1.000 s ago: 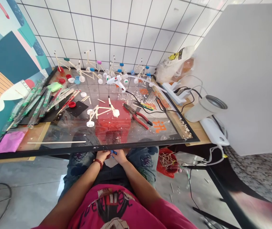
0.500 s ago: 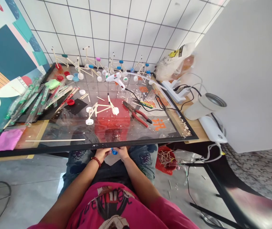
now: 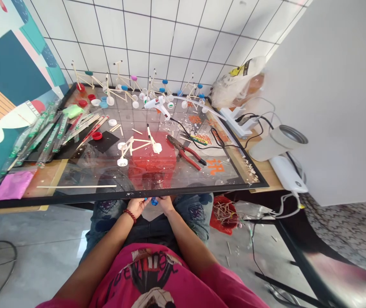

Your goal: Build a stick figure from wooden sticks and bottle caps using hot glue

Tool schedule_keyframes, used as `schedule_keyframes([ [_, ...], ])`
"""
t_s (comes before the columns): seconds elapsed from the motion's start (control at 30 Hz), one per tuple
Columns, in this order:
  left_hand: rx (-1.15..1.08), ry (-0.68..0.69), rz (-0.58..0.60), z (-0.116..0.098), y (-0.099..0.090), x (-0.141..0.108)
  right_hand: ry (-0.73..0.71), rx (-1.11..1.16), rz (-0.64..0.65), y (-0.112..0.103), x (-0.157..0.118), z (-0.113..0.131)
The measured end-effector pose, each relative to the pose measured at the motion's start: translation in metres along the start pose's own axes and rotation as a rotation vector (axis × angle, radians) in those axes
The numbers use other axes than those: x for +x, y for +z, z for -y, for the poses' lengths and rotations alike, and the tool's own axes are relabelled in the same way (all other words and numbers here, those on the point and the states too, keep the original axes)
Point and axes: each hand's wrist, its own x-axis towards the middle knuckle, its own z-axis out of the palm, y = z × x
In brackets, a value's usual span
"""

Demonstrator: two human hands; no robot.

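Note:
Below the table's front edge, over my lap, my left hand (image 3: 136,207) and my right hand (image 3: 166,204) are close together. Blue modelling clay (image 3: 154,201) sits at the fingertips of my right hand. A small blue bit shows at my left fingertips, apart from the larger lump. The table edge partly hides the fingers of both hands. On the glass tabletop ahead stands a small bicycle model (image 3: 140,143) made of pale sticks, with white bottle-cap wheels. To its right lie red-handled pliers (image 3: 187,152).
Several finished stick bicycles (image 3: 122,87) line the back, behind a white glue gun (image 3: 157,105). Wrapped sticks (image 3: 46,132) and a pink packet (image 3: 13,184) lie left. One long stick (image 3: 77,186) lies near the front. A power strip (image 3: 236,121) and grey-white cylinder (image 3: 275,143) stand right.
My left fingers have moved slightly away from the blue lump, and a small blue bit now shows at their tips. My right hand stays nearly still with the clay.

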Motion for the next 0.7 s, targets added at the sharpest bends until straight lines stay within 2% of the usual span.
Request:
schedule_keyframes([
  [0.1,0.089,0.003,-0.029,0.001,-0.003,0.003,0.06,-0.004,0.003,-0.001,-0.001,0.004],
  [0.23,0.272,0.04,-0.034,0.004,-0.004,0.001,0.069,-0.011,0.009,-0.001,-0.002,0.01],
  [0.43,0.508,0.172,-0.023,0.008,-0.002,-0.006,0.036,-0.033,0.034,0.004,-0.003,0.013],
  [0.7,0.668,0.353,-0.078,0.002,0.002,-0.006,-0.019,-0.164,0.047,-0.001,-0.005,0.008],
])
